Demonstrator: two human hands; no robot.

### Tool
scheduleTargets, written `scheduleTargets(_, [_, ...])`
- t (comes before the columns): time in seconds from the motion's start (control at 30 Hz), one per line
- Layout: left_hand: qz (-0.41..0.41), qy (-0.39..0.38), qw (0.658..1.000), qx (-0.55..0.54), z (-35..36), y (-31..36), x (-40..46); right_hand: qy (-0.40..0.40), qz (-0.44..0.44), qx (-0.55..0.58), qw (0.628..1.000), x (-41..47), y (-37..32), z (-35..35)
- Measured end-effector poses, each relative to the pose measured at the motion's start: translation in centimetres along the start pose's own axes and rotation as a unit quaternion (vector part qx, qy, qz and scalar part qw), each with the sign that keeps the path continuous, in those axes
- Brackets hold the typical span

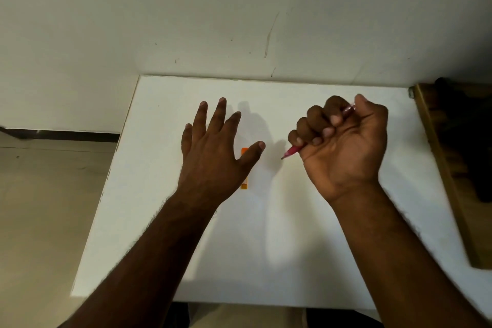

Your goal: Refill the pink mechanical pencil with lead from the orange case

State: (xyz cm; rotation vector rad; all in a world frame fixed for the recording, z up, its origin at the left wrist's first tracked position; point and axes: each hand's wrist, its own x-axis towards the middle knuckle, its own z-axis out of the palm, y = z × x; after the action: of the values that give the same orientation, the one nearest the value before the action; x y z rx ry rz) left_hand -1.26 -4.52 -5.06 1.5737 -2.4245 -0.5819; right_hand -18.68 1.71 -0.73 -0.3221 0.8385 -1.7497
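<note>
Hands over table, pencil in fist

One case (244,168) lies on the table (292,247), mostly hidden under the left hand (213,152), which hovers with fingers spread wide. One pencil (291,151) sits in the right hand (343,146), fist curled round it, tip pointing down-left.

Colours before me: pink mechanical pencil (292,151) with a dark tip, gripped in my right hand (343,141). Orange lead case (244,168), at 9 o'clock from the pencil. Plain white table (292,247). Off-white wall (239,21), faintly scuffed. Brown wooden board (447,181) at 3 o'clock. Beige floor (40,208).
</note>
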Motion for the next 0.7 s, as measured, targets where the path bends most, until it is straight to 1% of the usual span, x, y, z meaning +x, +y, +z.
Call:
scheduleTargets(0.17, [-0.001,0.0,1.0,-0.003,0.0,0.0,0.0,0.032,0.015,0.088,0.995,0.1,-0.1,-1.1])
scheduleTargets(0.3, [0.001,-0.002,1.0,-0.006,0.0,-0.1,-0.1,0.073,0.003,0.144,0.987,0.2,0.1,-1.9])
scheduleTargets(0.4, [0.002,-0.003,1.0,-0.01,-0.1,0.0,-0.1,0.079,-0.001,0.182,0.98,0.3,0.2,-2.4])
scheduleTargets(0.57, [-0.002,-0.008,1.0,-0.01,-0.3,0.1,-0.2,0.098,-0.014,0.198,0.975,0.3,0.4,-2.6])
scheduleTargets(0.7, [-0.002,-0.007,1.0,-0.013,-0.2,0.1,-0.2,0.091,-0.012,0.201,0.975,0.4,0.5,-2.7])
